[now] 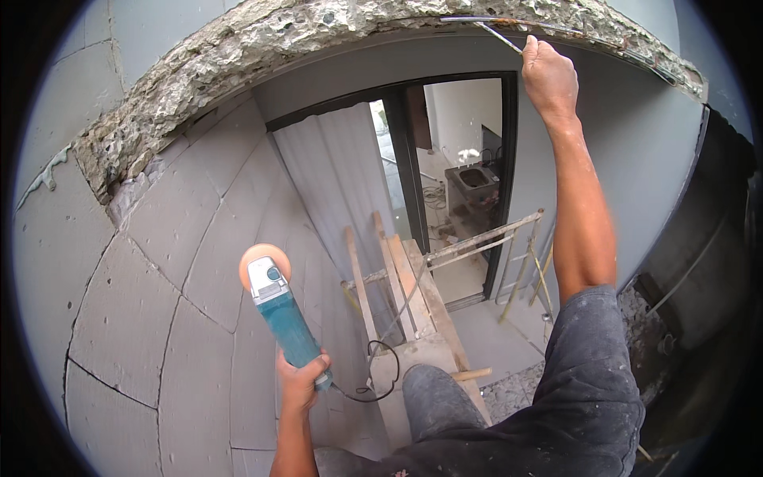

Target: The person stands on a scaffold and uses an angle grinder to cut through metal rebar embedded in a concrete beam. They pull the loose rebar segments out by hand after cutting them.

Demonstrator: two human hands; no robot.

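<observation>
My left hand (300, 380) is wrapped round the rear end of a teal angle grinder (288, 324). The grinder points up and away from me, with its pale orange disc (249, 256) in front of the grey block wall. Whether the disc spins, I cannot tell. High on the right, my right hand (550, 79) is closed round the lower end of a thin metal rod (501, 37). That rod slants up to a long bar (485, 19) lying along the rough, broken concrete edge (262, 41).
Below me are wooden planks (433, 298) and a rusty scaffold frame (485, 242). The grinder's black cord (395, 370) loops beside my knee. Beyond stands a dark-framed doorway (510, 159), partly covered by a pale sheet (338, 167). Grey block wall (199, 238) rises at left.
</observation>
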